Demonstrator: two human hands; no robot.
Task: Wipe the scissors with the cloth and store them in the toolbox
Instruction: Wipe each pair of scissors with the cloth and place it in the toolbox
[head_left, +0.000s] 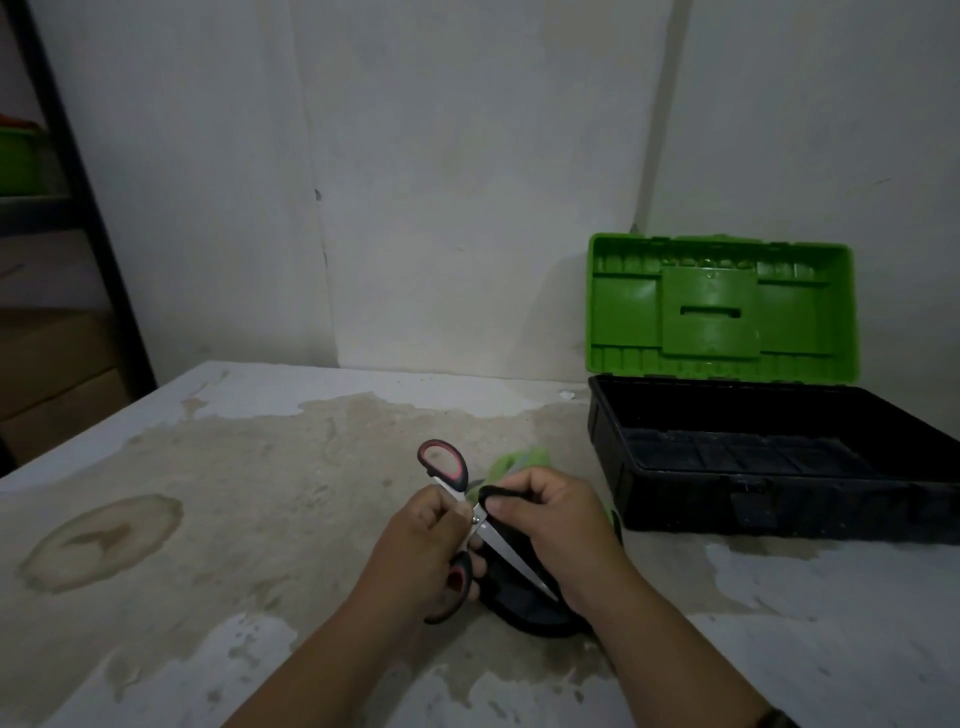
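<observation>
Left hand is gripping the scissors near the pivot, with the blades spread, over the table's front middle. Right hand is pinching the dark-and-green cloth against one blade. Toolbox is sitting lid-up by the table's right edge.

Two hands, left hand and right hand, one pair of scissors between them, one cloth under the right, one toolbox right of both
</observation>
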